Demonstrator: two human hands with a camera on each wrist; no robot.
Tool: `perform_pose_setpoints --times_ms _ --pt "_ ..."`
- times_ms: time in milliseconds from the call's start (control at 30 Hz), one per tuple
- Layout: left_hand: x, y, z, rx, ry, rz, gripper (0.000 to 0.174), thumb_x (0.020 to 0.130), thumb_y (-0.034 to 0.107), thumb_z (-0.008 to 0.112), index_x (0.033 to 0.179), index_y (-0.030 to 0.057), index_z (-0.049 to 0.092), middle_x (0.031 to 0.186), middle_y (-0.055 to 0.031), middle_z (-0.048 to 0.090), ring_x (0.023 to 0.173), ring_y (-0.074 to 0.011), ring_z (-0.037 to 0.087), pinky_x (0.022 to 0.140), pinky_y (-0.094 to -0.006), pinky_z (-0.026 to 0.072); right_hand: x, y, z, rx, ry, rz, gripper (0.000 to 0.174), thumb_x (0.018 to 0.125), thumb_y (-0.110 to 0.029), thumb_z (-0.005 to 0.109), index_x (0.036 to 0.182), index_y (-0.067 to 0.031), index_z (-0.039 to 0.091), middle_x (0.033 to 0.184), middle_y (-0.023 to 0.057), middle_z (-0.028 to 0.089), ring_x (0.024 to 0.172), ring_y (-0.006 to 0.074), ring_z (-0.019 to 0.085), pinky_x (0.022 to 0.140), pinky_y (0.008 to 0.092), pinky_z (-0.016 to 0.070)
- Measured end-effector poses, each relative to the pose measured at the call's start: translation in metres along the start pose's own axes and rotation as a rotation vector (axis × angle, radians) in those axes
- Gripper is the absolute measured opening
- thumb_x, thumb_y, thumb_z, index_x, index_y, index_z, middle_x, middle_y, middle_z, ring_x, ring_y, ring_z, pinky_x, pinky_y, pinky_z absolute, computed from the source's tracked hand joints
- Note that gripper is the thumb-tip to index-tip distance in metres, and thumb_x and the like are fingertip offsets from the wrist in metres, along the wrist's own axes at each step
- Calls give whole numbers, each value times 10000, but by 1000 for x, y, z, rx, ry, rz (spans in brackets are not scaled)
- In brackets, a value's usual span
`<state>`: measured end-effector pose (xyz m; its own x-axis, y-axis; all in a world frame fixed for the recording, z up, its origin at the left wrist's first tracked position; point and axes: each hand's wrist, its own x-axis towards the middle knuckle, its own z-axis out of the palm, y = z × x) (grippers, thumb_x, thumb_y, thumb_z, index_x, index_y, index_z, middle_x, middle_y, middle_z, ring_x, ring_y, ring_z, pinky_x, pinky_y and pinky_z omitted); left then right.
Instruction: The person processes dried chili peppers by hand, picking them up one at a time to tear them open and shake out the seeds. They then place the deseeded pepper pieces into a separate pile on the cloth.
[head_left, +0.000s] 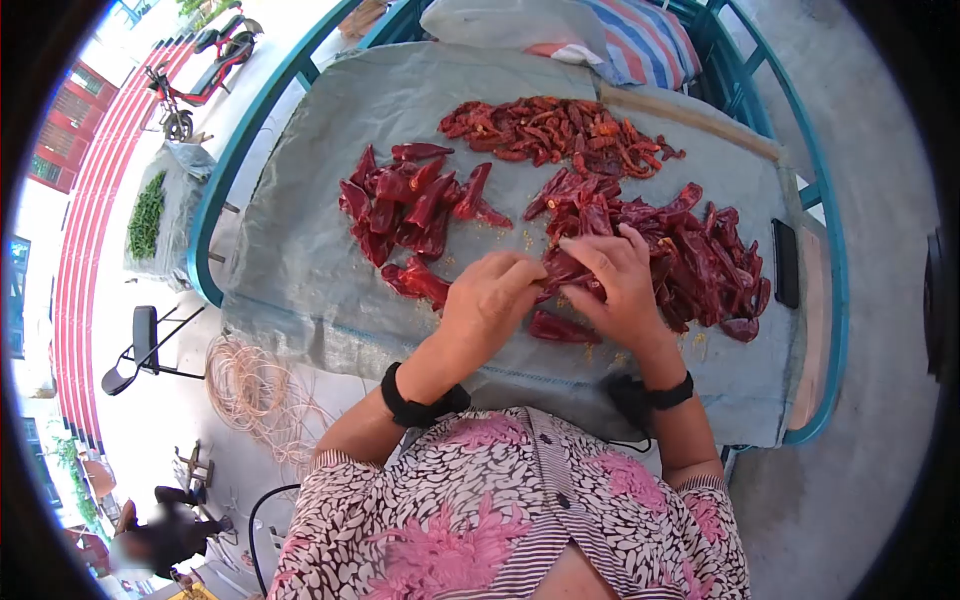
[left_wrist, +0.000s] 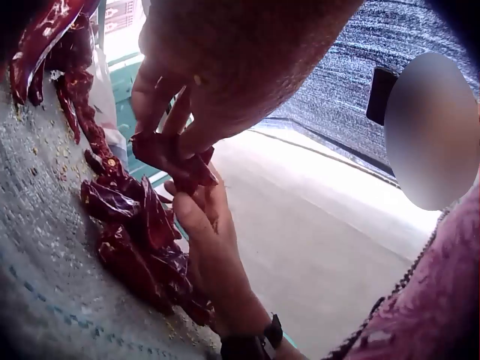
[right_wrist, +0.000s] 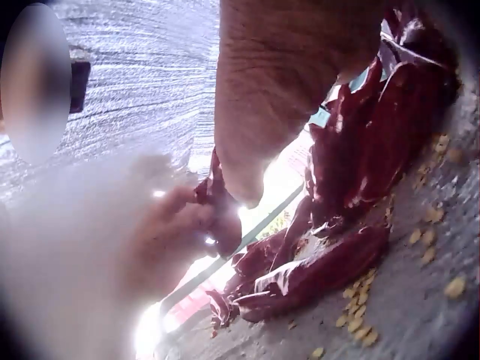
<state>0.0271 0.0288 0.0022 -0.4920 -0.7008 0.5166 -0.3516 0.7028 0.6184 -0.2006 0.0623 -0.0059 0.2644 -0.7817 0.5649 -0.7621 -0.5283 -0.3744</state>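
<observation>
Over the front of the cloth-covered platform, both hands hold one dried red chili pepper (head_left: 562, 272) between them. My left hand (head_left: 490, 305) pinches its left end with curled fingers. At the other end, the thumb and fingers of my right hand (head_left: 622, 290) grip it from the right, the upper fingers more spread. In the left wrist view the wrinkled, dark red skin of this chili pepper (left_wrist: 172, 156) shows between the two hands. Just below the hands lies a loose chili pepper (head_left: 562, 327). The right wrist view is partly washed out by glare.
Whole chili peppers (head_left: 405, 200) are heaped at left, flattened, opened-looking ones (head_left: 690, 245) at right, and shrivelled pieces (head_left: 560, 130) behind. Yellow seeds (right_wrist: 358, 315) are scattered on the cloth (head_left: 300, 270). A phone (head_left: 785, 263) lies by the right edge; a teal rail (head_left: 835, 330) surrounds the platform.
</observation>
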Motion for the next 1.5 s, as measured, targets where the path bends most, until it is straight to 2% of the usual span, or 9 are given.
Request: perform_pose_setpoints --times_ms 133,267,533,767,867,1067,1167,1267,1500 --pt "0 -6 -4 -29 -17 -4 256 839 -2 762 1059 58 648 984 -128 664 889 -338 674 737 -412 544 3 -10 -6 177 -83 82 310 854 -191 793 1155 -146 734 1005 15 726 965 220 663 1074 480 411" --pt "1 -9 -14 -59 -97 9 248 852 19 760 1059 59 630 948 -130 646 857 -341 671 716 -406 542 17 -28 -14 43 -39 38 245 865 -177 787 1101 -135 740 998 34 722 959 238 664 983 431 449" --pt "18 -59 -25 232 -66 -128 261 877 69 704 1131 76 647 1251 -163 599 928 -368 703 768 -467 577 25 -18 -16 -138 88 162 221 888 -135 737 1109 -118 725 1093 85 708 1014 285 657 937 421 451" --pt "21 -88 -11 528 -331 -275 309 896 78 637 1204 48 650 1418 -192 539 984 -397 703 799 -472 594 32 -12 4 -31 78 203 275 931 -103 665 1205 -104 695 1162 100 697 1118 317 633 1018 466 438" --pt "21 -84 -17 487 -283 -230 326 915 70 607 1235 17 639 1404 -183 545 1057 -379 684 853 -464 584 33 -2 6 -255 69 154 327 928 -106 665 1254 -107 675 1205 97 687 1160 321 620 1040 470 429" --pt "3 -61 -27 181 -173 -114 372 896 3 585 1267 -16 612 1382 -174 549 1221 -349 600 983 -430 544 41 -17 10 -111 111 201 400 895 -141 702 1293 -140 661 1254 103 664 1161 313 613 1096 487 378" --pt "-10 -52 -16 96 -170 89 410 870 -19 605 1280 -15 600 1397 -192 538 1227 -356 597 994 -426 539 45 -31 24 -149 43 91 368 892 -138 706 1259 -157 687 1211 78 683 1142 288 623 1110 500 368" --pt "-14 -34 -23 66 -142 143 410 864 -18 622 1273 17 606 1405 -210 530 1164 -356 634 949 -420 562 33 -24 31 -168 -68 88 311 901 -130 703 1209 -165 716 1154 47 703 1108 261 636 1115 509 361" --pt "-9 -72 -32 228 -212 -147 430 834 -14 674 1253 57 603 1432 -167 536 1075 -386 680 835 -431 590 27 -23 17 -282 143 213 221 919 -134 706 1134 -167 739 1111 37 710 1074 259 636 1096 499 376"
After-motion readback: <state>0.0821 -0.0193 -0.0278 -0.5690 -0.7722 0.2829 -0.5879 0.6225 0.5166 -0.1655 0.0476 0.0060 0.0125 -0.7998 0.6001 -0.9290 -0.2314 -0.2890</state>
